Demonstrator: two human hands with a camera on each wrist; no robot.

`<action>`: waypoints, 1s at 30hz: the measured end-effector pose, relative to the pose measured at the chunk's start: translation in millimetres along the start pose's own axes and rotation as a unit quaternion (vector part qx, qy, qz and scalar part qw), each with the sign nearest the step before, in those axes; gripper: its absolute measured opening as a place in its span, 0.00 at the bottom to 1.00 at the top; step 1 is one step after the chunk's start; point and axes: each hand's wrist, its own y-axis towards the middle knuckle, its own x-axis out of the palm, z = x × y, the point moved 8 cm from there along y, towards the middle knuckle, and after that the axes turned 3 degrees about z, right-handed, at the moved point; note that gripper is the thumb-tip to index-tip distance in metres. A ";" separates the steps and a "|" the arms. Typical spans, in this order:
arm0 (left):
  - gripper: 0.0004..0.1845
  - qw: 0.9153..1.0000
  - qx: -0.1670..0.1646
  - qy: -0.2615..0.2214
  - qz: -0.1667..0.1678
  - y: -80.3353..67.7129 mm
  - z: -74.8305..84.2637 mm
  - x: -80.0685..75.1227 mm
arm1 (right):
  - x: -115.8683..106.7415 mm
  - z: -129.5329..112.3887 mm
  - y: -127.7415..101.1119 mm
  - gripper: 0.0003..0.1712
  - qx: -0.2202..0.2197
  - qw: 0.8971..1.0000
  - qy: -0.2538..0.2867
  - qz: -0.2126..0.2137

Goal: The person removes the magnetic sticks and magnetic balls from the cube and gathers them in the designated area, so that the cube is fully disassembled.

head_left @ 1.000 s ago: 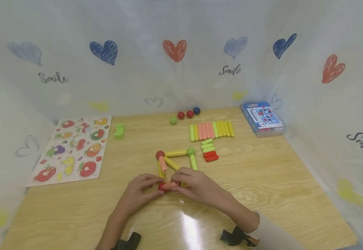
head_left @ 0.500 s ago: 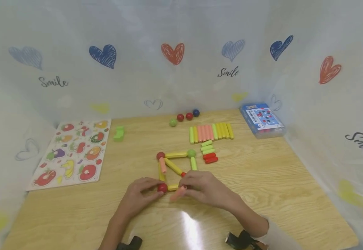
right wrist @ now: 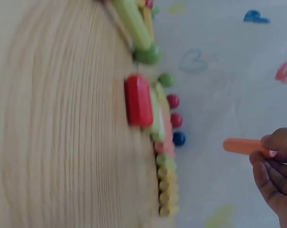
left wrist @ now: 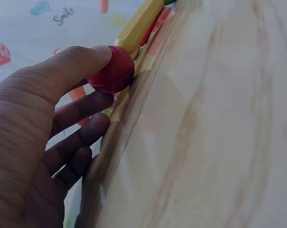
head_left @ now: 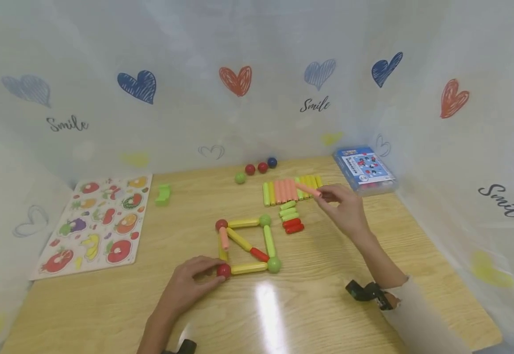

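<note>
A square of rods and balls (head_left: 245, 243) lies on the wooden table (head_left: 328, 275). My left hand (head_left: 190, 285) pinches the red ball (head_left: 223, 270) (left wrist: 112, 71) at its near left corner, thumb and fingers around it. My right hand (head_left: 343, 209) (right wrist: 276, 171) is raised over the row of loose rods (head_left: 290, 189) and pinches a pink rod (head_left: 308, 191) (right wrist: 243, 146) by one end. A green ball (head_left: 273, 264) sits at the square's near right corner. A yellow and red diagonal (head_left: 248, 246) crosses the square.
A fruit puzzle board (head_left: 98, 221) lies at the left. A green block (head_left: 163, 194) is beside it. Loose balls (head_left: 257, 169) sit near the back curtain. Short green and red rods (head_left: 290, 216) lie by the square. A blue box (head_left: 363, 169) stands at the back right.
My right hand lifted the pink rod away from the square's near edge and carried it back and to the right, over the row of rods. The left hand stayed on the red ball.
</note>
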 end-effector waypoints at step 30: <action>0.17 1.000 0.006 0.001 -0.001 -1.1 -3.5 2.7 | 31.5 87.5 -4.3 0.16 0.100 0.980 -0.105 -0.139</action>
